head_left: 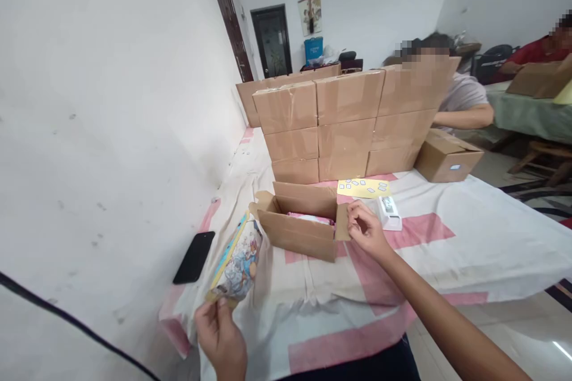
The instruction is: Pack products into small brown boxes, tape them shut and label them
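My left hand (221, 336) pinches the lower end of a flat packet (241, 262) with cartoon pictures and a blue and yellow edge, held up left of an open cardboard box (297, 235). At the box's right end, the fingers of my right hand (364, 227) are closed on its short end flap (342, 223). Inside the box lies something pink and white (310, 218), mostly hidden by the front wall. Just right of that hand stands a small white device with a display (389, 214).
Stacked cardboard boxes (346, 122) form a wall behind the open box. A yellow sheet with labels (364, 188) lies before it. A black phone (194, 257) rests at left beside the white wall. Another box (449, 156) stands right, near a person's arm (465, 116).
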The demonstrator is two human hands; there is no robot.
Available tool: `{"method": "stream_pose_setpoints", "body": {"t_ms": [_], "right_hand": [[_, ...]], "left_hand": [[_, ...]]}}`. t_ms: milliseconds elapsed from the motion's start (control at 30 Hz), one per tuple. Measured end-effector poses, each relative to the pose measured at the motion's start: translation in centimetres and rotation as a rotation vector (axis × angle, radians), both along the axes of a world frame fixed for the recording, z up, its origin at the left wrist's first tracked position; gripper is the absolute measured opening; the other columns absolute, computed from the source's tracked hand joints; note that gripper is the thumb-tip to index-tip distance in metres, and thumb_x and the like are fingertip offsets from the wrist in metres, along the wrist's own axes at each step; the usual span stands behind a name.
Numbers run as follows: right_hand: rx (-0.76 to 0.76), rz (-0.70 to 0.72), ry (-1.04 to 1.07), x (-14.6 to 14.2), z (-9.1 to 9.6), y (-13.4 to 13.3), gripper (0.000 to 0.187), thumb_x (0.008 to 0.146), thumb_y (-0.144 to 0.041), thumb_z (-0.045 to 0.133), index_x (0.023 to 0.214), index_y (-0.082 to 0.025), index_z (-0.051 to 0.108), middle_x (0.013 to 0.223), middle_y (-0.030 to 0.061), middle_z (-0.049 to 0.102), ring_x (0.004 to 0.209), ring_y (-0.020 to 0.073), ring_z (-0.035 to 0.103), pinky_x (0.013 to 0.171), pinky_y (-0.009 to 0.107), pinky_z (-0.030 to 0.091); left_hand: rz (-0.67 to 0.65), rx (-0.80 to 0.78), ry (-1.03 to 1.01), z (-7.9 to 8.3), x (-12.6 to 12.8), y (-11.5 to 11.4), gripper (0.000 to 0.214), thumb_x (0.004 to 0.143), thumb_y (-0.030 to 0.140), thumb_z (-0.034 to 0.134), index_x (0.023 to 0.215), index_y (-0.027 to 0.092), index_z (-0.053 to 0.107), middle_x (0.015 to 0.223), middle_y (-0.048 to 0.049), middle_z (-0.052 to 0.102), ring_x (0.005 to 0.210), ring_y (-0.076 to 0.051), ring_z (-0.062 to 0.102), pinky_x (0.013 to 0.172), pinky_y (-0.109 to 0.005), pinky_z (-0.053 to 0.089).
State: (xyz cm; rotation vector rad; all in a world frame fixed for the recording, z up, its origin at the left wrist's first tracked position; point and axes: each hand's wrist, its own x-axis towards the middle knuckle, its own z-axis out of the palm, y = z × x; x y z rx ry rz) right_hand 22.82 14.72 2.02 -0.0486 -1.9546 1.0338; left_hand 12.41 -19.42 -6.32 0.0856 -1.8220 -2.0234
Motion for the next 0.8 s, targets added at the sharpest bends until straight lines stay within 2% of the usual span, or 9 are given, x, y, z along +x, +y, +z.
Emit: {"method": "stream_pose_setpoints", "body": {"t_ms": [133, 267, 433, 500, 600, 633, 700, 733, 800], "right_hand": [[-0.093, -0.107, 0.013, 1.5, -0.5, 2.2, 0.009, 0.074, -0.022, 0.053, 0.070, -0.025, 0.045, 0.080, 0.0039, 0.049, 0.079, 0.0232, 0.051, 0.069, 0.036, 0.042], [-0.143, -0.161, 0.084, 2.7, -1.6, 4.0, 0.005, 0.073, -0.024, 0.053, 0.077, -0.025, 0.050, 0.084, 0.0049, 0.051, 0.084, 0.0250, 0.053, 0.072, 0.037, 0.044], [-0.151, -0.193, 0.089, 3.0, -2.7, 4.2, 0.006, 0.074, -0.023, 0.051, 0.079, -0.025, 0.052, 0.083, 0.0049, 0.052, 0.085, 0.0256, 0.056, 0.076, 0.039, 0.046], [-0.174, -0.237, 0.091, 2.8, -3.0, 3.8, 0.011, 0.075, -0.025, 0.051, 0.085, -0.025, 0.054, 0.090, 0.0069, 0.056, 0.093, 0.0275, 0.059, 0.079, 0.041, 0.049], [-0.229, -0.307, 0.114, 2.6, -3.4, 2.8, 0.035, 0.083, -0.032, 0.050, 0.116, -0.026, 0.053, 0.125, 0.0137, 0.058, 0.118, 0.0318, 0.058, 0.089, 0.045, 0.051], [-0.241, -0.316, 0.121, 2.5, -3.5, 2.4, 0.043, 0.086, -0.036, 0.049, 0.128, -0.026, 0.048, 0.136, 0.0157, 0.054, 0.125, 0.0324, 0.056, 0.094, 0.047, 0.051], [-0.243, -0.287, 0.121, 2.5, -3.7, 1.7, 0.054, 0.091, -0.043, 0.047, 0.142, -0.027, 0.036, 0.147, 0.0181, 0.048, 0.132, 0.0324, 0.054, 0.101, 0.050, 0.050], [-0.226, -0.252, 0.101, 2.5, -3.8, 1.4, 0.057, 0.094, -0.046, 0.046, 0.146, -0.027, 0.033, 0.149, 0.0185, 0.048, 0.134, 0.0323, 0.053, 0.103, 0.051, 0.049], [-0.139, -0.170, 0.015, 2.4, -3.9, 0.9, 0.058, 0.096, -0.054, 0.044, 0.147, -0.027, 0.038, 0.151, 0.0173, 0.049, 0.139, 0.0328, 0.049, 0.109, 0.054, 0.044]], "left_hand": [[-0.033, 0.093, -0.069, 0.5, -2.5, 0.3, 0.032, 0.081, 0.046, 0.069, 0.097, 0.024, 0.053, 0.088, 0.0042, 0.060, 0.074, -0.011, 0.060, 0.065, -0.023, 0.049], [-0.027, 0.144, -0.101, 0.1, -4.9, 0.6, 0.032, 0.078, 0.045, 0.067, 0.095, 0.024, 0.050, 0.087, 0.0050, 0.060, 0.071, -0.011, 0.060, 0.064, -0.023, 0.049], [-0.024, 0.110, -0.090, -0.3, -7.7, 1.3, 0.031, 0.079, 0.045, 0.063, 0.096, 0.024, 0.046, 0.089, 0.0043, 0.059, 0.073, -0.011, 0.060, 0.066, -0.025, 0.049], [-0.033, 0.060, -0.084, -0.2, -9.0, 1.7, 0.029, 0.081, 0.045, 0.060, 0.096, 0.024, 0.045, 0.087, 0.0039, 0.058, 0.074, -0.012, 0.061, 0.070, -0.029, 0.052], [-0.068, -0.064, -0.057, 0.6, -10.3, 2.7, 0.037, 0.078, 0.041, 0.064, 0.105, 0.023, 0.047, 0.099, -0.0014, 0.062, 0.094, -0.020, 0.065, 0.085, -0.039, 0.055], [-0.084, -0.112, -0.033, 1.1, -10.5, 3.2, 0.046, 0.076, 0.040, 0.067, 0.114, 0.023, 0.047, 0.110, -0.0056, 0.062, 0.108, -0.023, 0.063, 0.094, -0.043, 0.053], [-0.145, -0.210, 0.032, 2.1, -10.5, 4.6, 0.068, 0.075, 0.037, 0.073, 0.132, 0.022, 0.041, 0.138, -0.0142, 0.054, 0.135, -0.029, 0.049, 0.110, -0.047, 0.044], [-0.205, -0.257, 0.066, 2.6, -10.4, 5.5, 0.074, 0.076, 0.038, 0.073, 0.139, 0.022, 0.037, 0.147, -0.0166, 0.048, 0.143, -0.030, 0.042, 0.115, -0.048, 0.039], [-0.397, -0.350, 0.127, 3.3, -10.1, 7.9, 0.072, 0.082, 0.041, 0.069, 0.145, 0.022, 0.038, 0.153, -0.0174, 0.046, 0.146, -0.029, 0.040, 0.118, -0.048, 0.037]]}}
